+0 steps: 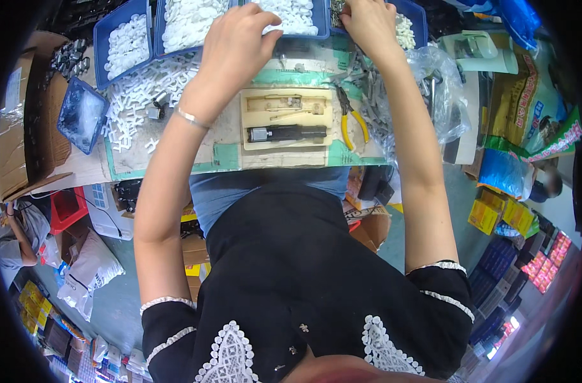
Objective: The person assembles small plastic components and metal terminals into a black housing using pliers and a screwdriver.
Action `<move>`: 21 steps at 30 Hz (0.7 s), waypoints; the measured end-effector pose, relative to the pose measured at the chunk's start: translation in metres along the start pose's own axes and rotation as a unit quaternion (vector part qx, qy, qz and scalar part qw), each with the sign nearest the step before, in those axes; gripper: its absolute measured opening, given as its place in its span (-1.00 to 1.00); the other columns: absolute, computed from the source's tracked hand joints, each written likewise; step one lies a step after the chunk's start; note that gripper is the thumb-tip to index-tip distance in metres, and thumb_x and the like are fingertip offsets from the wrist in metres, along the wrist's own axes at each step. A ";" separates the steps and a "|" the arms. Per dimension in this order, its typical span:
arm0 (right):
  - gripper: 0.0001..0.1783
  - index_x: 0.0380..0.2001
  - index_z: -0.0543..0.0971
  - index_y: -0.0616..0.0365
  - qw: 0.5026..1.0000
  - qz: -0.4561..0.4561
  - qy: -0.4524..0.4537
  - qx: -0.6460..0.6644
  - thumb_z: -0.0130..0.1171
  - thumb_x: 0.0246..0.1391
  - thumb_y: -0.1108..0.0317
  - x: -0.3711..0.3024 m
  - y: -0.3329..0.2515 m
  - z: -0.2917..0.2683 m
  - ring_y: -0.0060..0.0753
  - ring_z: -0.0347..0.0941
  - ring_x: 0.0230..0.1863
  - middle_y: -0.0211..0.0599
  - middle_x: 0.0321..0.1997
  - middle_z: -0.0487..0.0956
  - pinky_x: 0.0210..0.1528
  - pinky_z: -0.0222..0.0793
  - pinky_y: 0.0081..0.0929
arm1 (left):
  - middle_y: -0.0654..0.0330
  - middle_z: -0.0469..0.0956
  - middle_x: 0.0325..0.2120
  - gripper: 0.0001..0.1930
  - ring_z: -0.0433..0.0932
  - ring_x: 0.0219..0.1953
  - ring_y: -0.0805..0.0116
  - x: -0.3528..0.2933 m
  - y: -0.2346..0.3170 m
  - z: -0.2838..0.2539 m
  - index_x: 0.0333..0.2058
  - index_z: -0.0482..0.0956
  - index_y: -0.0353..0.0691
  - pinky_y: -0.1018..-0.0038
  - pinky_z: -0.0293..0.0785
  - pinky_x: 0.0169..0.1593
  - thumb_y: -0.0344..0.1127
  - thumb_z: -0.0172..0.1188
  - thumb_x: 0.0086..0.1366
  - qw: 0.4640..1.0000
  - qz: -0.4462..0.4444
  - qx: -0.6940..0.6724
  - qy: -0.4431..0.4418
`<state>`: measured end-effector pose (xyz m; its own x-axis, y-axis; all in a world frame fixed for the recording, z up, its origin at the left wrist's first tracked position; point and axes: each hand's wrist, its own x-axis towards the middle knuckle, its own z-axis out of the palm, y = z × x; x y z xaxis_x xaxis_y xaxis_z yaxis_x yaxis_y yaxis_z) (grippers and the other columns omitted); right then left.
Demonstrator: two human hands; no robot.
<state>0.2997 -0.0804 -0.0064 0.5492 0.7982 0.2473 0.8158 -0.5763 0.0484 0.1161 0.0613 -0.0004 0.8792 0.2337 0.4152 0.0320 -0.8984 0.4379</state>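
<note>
My left hand (241,39) hangs over blue bins of small white plastic parts at the top edge. Its thumb and forefinger are apart, with nothing visible between them. My right hand (371,27) reaches into a blue bin of small metal pieces (337,13); its fingertips are partly hidden there, so its grip is unclear. Between my forearms lies a cream fixture tray (247,105) with a dark, elongated part (294,133) in its lower recess. Pliers with yellow handles (353,126) rest to the right of it.
Loose white plastic parts (132,102) are heaped left of the tray. Further left are a tilted blue bin (81,115) and a cardboard box (23,127). A clear plastic bag (441,89) with metal parts lies beside my right forearm. Another person's arm (22,236) shows at far left.
</note>
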 end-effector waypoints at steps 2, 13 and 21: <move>-0.80 -0.66 0.59 0.18 1.000 0.011 -0.009 -0.016 0.08 -0.13 0.33 0.001 -0.004 0.003 -0.04 0.44 -0.35 -0.04 -0.51 0.55 -0.18 0.24 -0.08 | 0.13 0.52 -0.45 -0.88 0.50 -0.35 0.13 0.017 -0.008 0.012 -0.40 0.59 -0.26 0.36 0.41 -0.25 -0.35 0.18 0.12 0.999 0.023 0.022 -0.007; -0.78 -0.60 0.51 0.25 0.988 0.090 0.044 0.114 0.04 -0.06 0.30 0.000 0.006 -0.003 0.13 0.46 -0.35 0.00 -0.51 0.53 -0.28 0.37 -0.02 | 0.03 0.46 -0.51 -0.90 0.45 -0.34 0.08 0.059 -0.014 0.029 -0.67 0.54 -0.25 0.23 0.38 -0.24 -0.37 0.16 -0.10 0.982 0.048 0.162 -0.080; -0.79 -0.44 0.59 0.28 0.940 0.107 0.030 0.323 0.15 -0.14 0.35 -0.003 0.010 -0.016 -0.06 0.51 -0.40 -0.02 -0.45 0.55 -0.33 0.41 -0.32 | 0.12 0.58 -0.44 -0.89 0.61 -0.40 0.35 0.026 -0.013 0.022 -0.37 0.55 -0.33 0.55 0.52 -0.30 -0.42 0.13 0.15 0.958 -0.110 -0.265 -0.001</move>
<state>0.3031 -0.0919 0.0091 0.7176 0.6542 0.2388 0.6383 -0.4806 -0.6013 0.1491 0.0707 -0.0130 0.8795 0.3947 0.2660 -0.0296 -0.5124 0.8582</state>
